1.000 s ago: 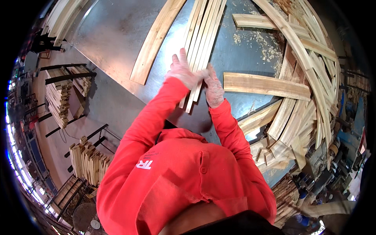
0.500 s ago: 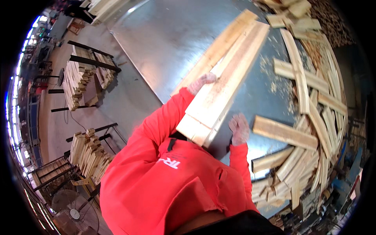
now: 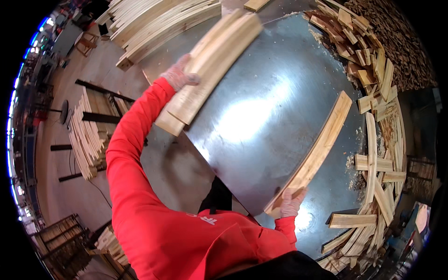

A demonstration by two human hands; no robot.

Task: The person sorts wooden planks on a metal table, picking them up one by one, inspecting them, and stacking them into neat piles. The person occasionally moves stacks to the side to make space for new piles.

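Boards (image 3: 212,70) are clamped in the left hand (image 3: 181,74), one plank (image 3: 317,153) in the right hand (image 3: 291,204). The stacked boards should be kept squeezed together.

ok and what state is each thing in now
Left grip: closed on stacked boards
Stacked boards: held, ends uneven
Right grip: closed on single board
Single board: held near one end
Table: shiny, partly covered
Loose boards: heaped, crossing one another
Long boards: stacked

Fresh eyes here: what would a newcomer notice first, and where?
The red top fills the lower middle. Above it, the left hand grips overlapping boards at upper left, while the right hand holds a single board right of centre. Jumbled wood pieces line the right side of the shiny metal table.
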